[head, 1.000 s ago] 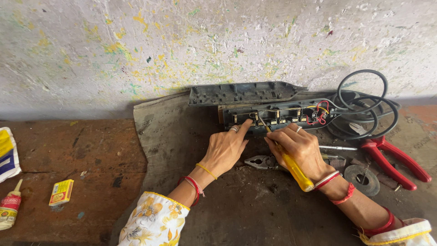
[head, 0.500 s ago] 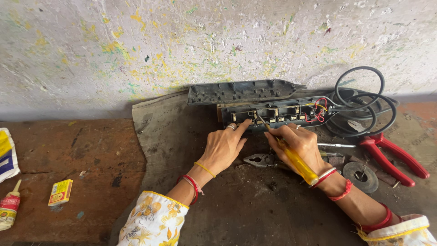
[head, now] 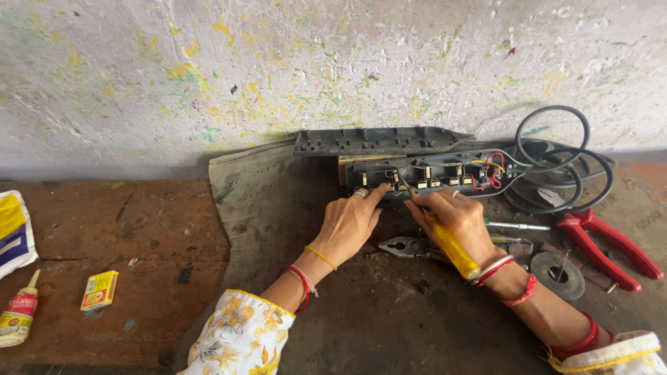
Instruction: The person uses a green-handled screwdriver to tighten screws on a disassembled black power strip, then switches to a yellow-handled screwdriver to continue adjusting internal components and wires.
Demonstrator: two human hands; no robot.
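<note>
An opened black power strip (head: 445, 175) lies on a dark mat against the wall, its contacts and red and yellow wires showing. The strip's removed cover (head: 372, 141) rests just behind it. My left hand (head: 349, 221) presses fingertips on the strip's front left edge and holds nothing. My right hand (head: 455, 221) grips a yellow-handled screwdriver (head: 453, 248), whose tip points into the strip near its middle.
A coiled black cable (head: 563, 167) lies at the right of the strip. Red-handled pliers (head: 603, 243), a dark round disc (head: 558, 275) and small pliers (head: 403, 245) sit near my right hand. At far left are a glue bottle (head: 19, 311) and a small yellow box (head: 99, 289).
Both hands stay on the strip. The screwdriver has shifted slightly, its tip staying inside the strip. The camera view has drifted a little.
</note>
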